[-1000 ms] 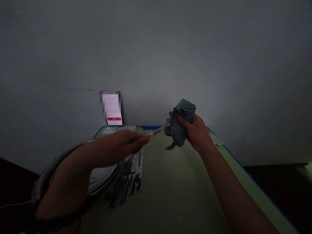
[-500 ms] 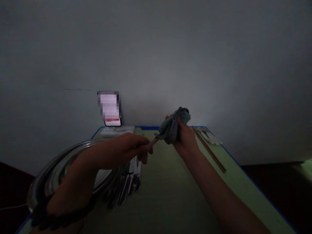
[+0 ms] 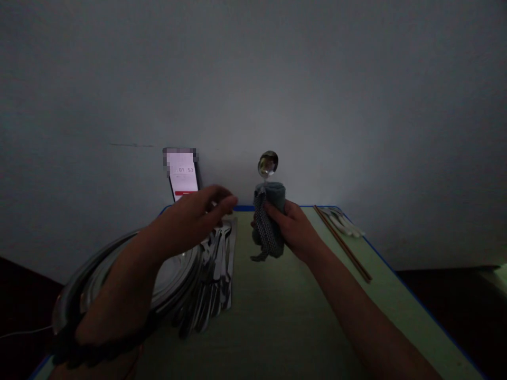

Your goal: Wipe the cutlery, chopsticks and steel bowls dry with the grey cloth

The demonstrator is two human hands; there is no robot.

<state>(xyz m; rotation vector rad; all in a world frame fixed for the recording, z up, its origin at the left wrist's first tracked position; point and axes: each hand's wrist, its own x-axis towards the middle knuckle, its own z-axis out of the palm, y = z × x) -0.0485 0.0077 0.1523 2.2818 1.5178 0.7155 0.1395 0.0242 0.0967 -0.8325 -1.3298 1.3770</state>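
Note:
My right hand [image 3: 287,221] is closed round a bunched grey-green cloth [image 3: 273,227] with a checked edge. Out of the cloth's top stands a metal spoon [image 3: 268,164], bowl up; the cloth hides its handle. To the left, my left hand [image 3: 206,214] hovers with curved fingers, thumb and fingertips apart and nothing between them. Below it lies a pile of metal cutlery [image 3: 216,274], spoons and forks among it, beside stacked round metal plates [image 3: 170,279].
A phone [image 3: 184,171] with a lit screen leans near the wall behind my left hand. On the table's right side lie brown chopsticks [image 3: 344,245] and several white-handled utensils [image 3: 346,226]. Blue edging [image 3: 425,309] borders the pale green table [image 3: 273,316].
My left hand has let go of the thin handle-like piece at the cloth and moved up and left. My right hand has turned the cloth upright, and the spoon's bowl now shows above it.

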